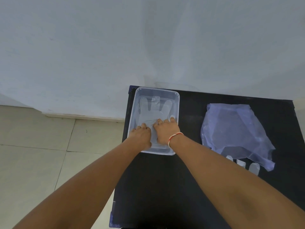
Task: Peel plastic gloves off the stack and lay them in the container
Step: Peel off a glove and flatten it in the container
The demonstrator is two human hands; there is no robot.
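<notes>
A clear plastic container (176,96) stands at the far left of the black table (189,179). Inside it lies a see-through plastic glove (155,109), flat, its fingers pointing away from me. Both of my hands are down in the container on the glove's cuff end. My left hand (142,134) presses with curled fingers at the near left. My right hand (166,129), with a red and white thread at the wrist, lies flat with fingers spread over the glove. To the right, a bluish plastic bag (234,129) covers the glove stack, whose fingertips (254,168) stick out at its near edge.
A pale wall rises right behind the table. Beige floor tiles (33,154) lie to the left of the table, whose left edge runs just beside the container. Bare black tabletop shows between the container and the bag and in front of me.
</notes>
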